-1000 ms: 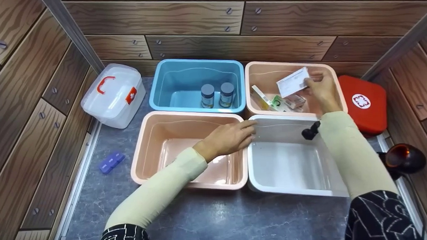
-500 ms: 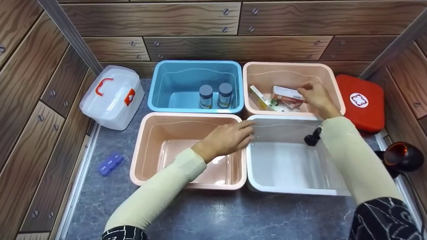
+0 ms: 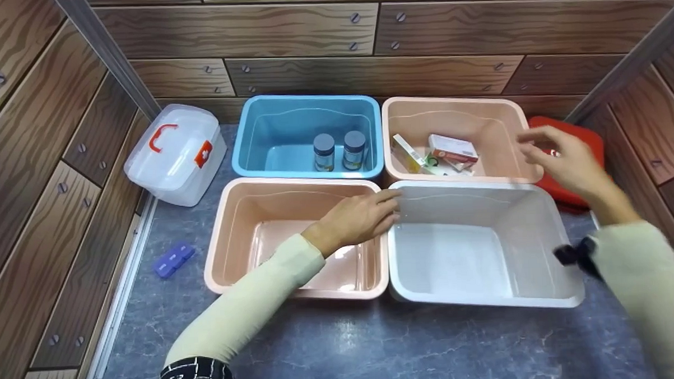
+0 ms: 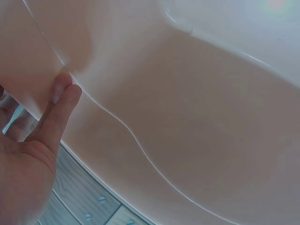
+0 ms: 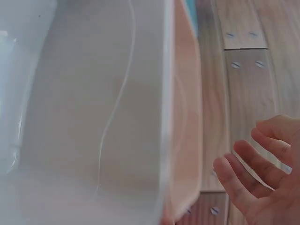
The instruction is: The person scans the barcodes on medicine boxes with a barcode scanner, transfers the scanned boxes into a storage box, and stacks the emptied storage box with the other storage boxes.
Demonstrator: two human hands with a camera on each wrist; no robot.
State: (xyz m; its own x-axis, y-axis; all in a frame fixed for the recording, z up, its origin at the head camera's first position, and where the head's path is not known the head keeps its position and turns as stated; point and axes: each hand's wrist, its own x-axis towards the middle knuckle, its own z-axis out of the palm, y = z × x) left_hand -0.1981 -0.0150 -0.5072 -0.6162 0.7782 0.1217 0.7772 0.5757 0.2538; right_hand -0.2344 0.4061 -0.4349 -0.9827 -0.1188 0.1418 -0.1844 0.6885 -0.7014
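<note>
My left hand point(image 3: 357, 219) rests with relaxed fingers over the shared edge of the front peach bin point(image 3: 226, 238) and the white bin point(image 3: 487, 303). In the left wrist view, the thumb and a finger of that left hand point(image 4: 42, 140) show against the bin's inner wall. My right hand point(image 3: 566, 162), holding nothing, hovers over the red case point(image 3: 587, 133) beside the back peach bin point(image 3: 452, 104). Its fingers are loosely bent and apart in the right wrist view. A white and red medicine box point(image 3: 453, 148) lies in that back bin among several small packets and a slim carton point(image 3: 408, 149).
Two dark-lidded bottles, one a left bottle point(image 3: 324, 152), stand in the blue bin point(image 3: 306, 101). A clear first-aid box point(image 3: 173, 156) with a red handle is at the left. A purple pill organizer point(image 3: 174, 259) lies on the grey tabletop point(image 3: 320, 347). Wood-patterned walls surround the area.
My right hand has lowered the medicine box into the back peach bin, let it go, and pulled away to the right. The left hand has stayed in place.
</note>
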